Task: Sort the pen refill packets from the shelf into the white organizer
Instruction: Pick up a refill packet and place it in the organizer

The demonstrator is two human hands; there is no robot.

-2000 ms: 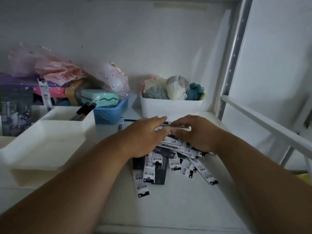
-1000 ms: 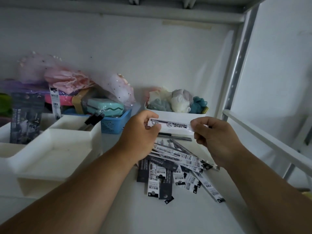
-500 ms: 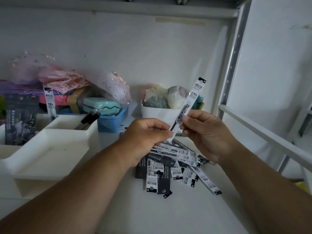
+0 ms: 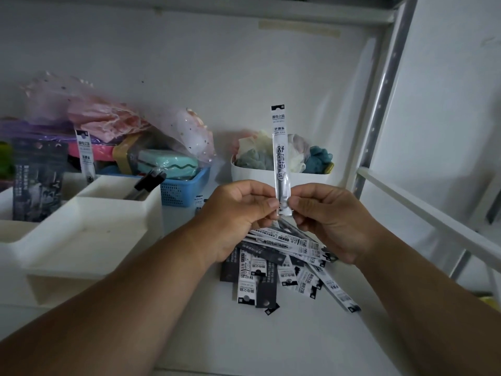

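Hands meet at the centre of the frame, the left hand (image 4: 238, 210) and right hand (image 4: 325, 213) both pinching the bottom end of a single white pen refill packet (image 4: 280, 156), which stands upright above the fingertips. Below them, a loose fan of black and white refill packets (image 4: 287, 267) lies on the white shelf (image 4: 271, 343). The white organizer (image 4: 89, 232) sits at the left of the frame, with one white packet (image 4: 85, 156) and a dark pack already standing in its rear compartments. The hold is slight: only the lowest part of the slim sleeve is caught, so it could bend over or slip during the carry to the left. A forearm swinging across might also brush the overlapping pile and push packets toward the shelf's front edge. Sorting looks barely begun, with most packets still to be moved.
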